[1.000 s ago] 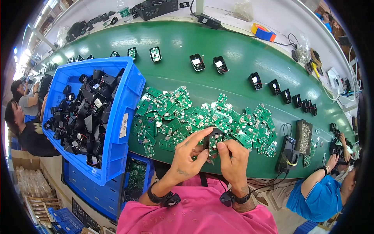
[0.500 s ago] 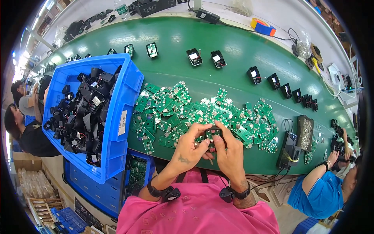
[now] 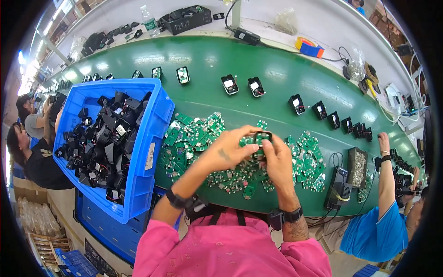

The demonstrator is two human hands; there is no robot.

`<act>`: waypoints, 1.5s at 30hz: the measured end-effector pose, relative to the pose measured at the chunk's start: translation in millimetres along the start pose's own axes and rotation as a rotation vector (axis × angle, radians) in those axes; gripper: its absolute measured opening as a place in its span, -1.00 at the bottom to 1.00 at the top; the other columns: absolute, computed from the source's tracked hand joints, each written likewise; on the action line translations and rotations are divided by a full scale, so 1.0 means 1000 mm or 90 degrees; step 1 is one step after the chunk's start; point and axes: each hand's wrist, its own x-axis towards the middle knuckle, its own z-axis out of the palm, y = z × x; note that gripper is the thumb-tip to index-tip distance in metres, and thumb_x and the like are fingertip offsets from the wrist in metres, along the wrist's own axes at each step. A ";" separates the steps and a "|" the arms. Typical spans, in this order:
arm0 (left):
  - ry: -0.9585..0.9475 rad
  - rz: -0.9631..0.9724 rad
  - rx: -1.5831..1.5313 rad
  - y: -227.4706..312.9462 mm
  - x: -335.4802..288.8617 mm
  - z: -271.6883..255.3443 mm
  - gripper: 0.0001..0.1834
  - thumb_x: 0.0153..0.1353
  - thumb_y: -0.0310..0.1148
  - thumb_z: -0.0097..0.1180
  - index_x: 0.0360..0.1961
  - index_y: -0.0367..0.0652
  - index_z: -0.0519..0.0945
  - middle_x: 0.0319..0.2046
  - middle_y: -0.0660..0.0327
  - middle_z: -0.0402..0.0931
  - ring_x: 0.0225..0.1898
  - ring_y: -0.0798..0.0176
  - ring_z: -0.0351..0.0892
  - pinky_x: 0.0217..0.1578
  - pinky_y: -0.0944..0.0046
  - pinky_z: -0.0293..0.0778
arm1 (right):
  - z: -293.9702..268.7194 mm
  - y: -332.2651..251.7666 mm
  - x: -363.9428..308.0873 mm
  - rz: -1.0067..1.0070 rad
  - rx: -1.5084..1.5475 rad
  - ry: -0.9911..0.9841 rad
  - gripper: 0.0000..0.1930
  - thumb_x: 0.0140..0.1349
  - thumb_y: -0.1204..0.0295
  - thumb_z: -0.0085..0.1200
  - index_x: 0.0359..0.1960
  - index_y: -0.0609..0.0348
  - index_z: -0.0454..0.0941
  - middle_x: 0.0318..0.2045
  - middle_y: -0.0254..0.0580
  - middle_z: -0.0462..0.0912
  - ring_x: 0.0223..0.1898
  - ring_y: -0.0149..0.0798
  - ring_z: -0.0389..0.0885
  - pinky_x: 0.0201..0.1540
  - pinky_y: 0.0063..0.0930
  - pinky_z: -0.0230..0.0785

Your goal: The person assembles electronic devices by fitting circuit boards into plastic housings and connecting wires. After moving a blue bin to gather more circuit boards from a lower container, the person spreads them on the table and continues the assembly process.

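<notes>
Between my two hands is a small black plastic housing (image 3: 263, 135) with a green circuit board seated in its opening. My left hand (image 3: 232, 147) is closed on its left side, the thumb pressing at the board's face. From the right, my right hand (image 3: 278, 160) grips the same housing, its thumb also at the front. Under and around the hands spreads a loose heap of green circuit boards (image 3: 194, 136) on the green bench. The far sides of the fingers are hidden.
A blue bin (image 3: 159, 120) of black housings stands at the left. Along the far bench sit housings in a row, including one with a board (image 3: 182, 75) and one with a white part inside (image 3: 229, 84). A black power unit (image 3: 339, 188) lies right. A co-worker's arm (image 3: 386, 180) reaches in at right.
Both my hands have moved away from my body, over the board heap, carrying the housing. The view has shifted slightly. At the right, the co-worker's arm now stretches over the bench.
</notes>
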 end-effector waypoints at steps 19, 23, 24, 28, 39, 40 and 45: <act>0.451 -0.073 0.075 0.018 -0.065 -0.061 -0.26 -0.16 -0.24 0.54 0.03 -0.34 0.46 -0.26 0.17 0.59 -0.28 0.42 0.55 -0.27 0.35 0.51 | 0.101 0.022 0.207 0.053 -0.185 -0.092 -0.69 0.27 0.33 0.15 -0.09 0.35 0.61 -0.37 0.17 0.71 -0.39 0.03 0.75 -0.19 -0.17 0.57; 0.427 -0.147 0.090 0.012 -0.141 -0.018 -0.19 -0.18 -0.31 0.56 0.11 -0.34 0.44 -0.22 0.24 0.57 -0.23 0.45 0.52 -0.19 0.38 0.48 | 0.125 0.050 0.248 0.042 -0.207 -0.064 -0.63 0.25 0.28 0.18 -0.05 0.34 0.60 -0.20 0.21 0.70 -0.10 0.16 0.68 -0.03 -0.14 0.52; 0.436 -0.129 0.010 0.004 -0.155 -0.008 -0.18 -0.17 -0.31 0.57 0.13 -0.35 0.42 -0.19 0.22 0.57 -0.20 0.43 0.54 -0.16 0.37 0.49 | 0.122 0.051 0.245 0.014 -0.249 -0.048 -0.63 0.23 0.26 0.18 -0.08 0.33 0.62 -0.23 0.21 0.70 -0.15 0.15 0.69 -0.04 -0.12 0.53; 0.483 -0.150 -0.050 -0.010 -0.209 0.010 -0.17 -0.15 -0.31 0.57 0.14 -0.35 0.39 -0.15 0.13 0.62 -0.15 0.36 0.61 -0.12 0.35 0.53 | 0.122 -0.008 0.164 -0.181 -0.543 -0.074 -0.64 0.19 0.20 0.21 -0.22 0.30 0.61 -0.30 0.16 0.69 -0.21 0.16 0.69 -0.09 -0.03 0.52; 0.448 -0.070 -0.114 -0.014 -0.160 0.012 -0.19 -0.14 -0.30 0.57 0.13 -0.35 0.43 -0.19 0.21 0.59 -0.21 0.41 0.58 -0.17 0.40 0.50 | 0.069 0.005 0.090 -0.141 -0.429 -0.228 -0.70 0.08 0.29 0.36 -0.34 0.29 0.60 -0.50 -0.17 0.64 -0.45 -0.22 0.61 -0.35 -0.34 0.45; 0.486 -0.056 -0.112 -0.010 -0.154 0.015 -0.15 -0.15 -0.27 0.58 0.16 -0.35 0.43 -0.19 0.20 0.60 -0.21 0.40 0.59 -0.18 0.41 0.51 | 0.063 0.006 0.088 -0.097 -0.338 -0.229 -0.74 0.15 0.33 0.32 -0.32 0.29 0.59 -0.51 -0.27 0.61 -0.50 -0.32 0.55 -0.41 -0.41 0.40; 0.503 0.034 0.078 0.012 -0.139 0.013 -0.16 -0.21 -0.20 0.61 0.11 -0.35 0.51 -0.20 0.15 0.61 -0.26 0.35 0.60 -0.24 0.37 0.54 | 0.035 -0.019 0.032 0.334 0.405 -0.311 -0.91 0.39 0.44 0.05 -0.18 0.18 0.53 -0.44 -0.38 0.51 -0.60 -0.57 0.27 -0.48 -0.60 0.19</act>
